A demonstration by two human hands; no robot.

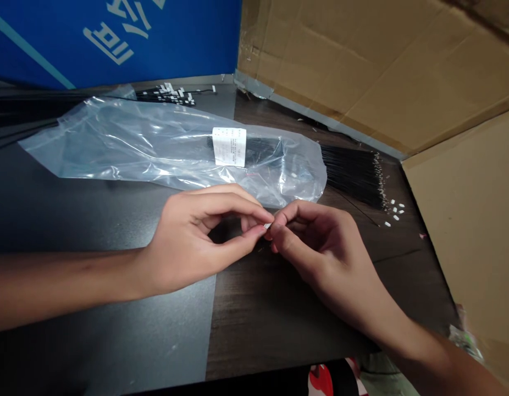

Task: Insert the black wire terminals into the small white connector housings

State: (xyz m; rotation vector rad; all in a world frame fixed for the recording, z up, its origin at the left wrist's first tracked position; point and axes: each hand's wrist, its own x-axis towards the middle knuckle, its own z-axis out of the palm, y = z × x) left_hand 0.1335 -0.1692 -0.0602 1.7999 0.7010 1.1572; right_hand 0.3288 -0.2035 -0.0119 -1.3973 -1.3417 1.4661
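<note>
Left hand [188, 242] and right hand [316, 242] are gripping a small white wire connector [267, 225] in a fingertip pinch, its long axis running crosswise between them. Beyond the hands, a clear plastic bag [155, 148] is lying on the desk [93, 220], with a black wire bundle [353, 173] protruding rightward.

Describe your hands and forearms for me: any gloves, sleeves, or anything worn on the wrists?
The left hand and the right hand are bare, with no gloves. The forearms show no sleeves, watch, bands or markings within view.
</note>
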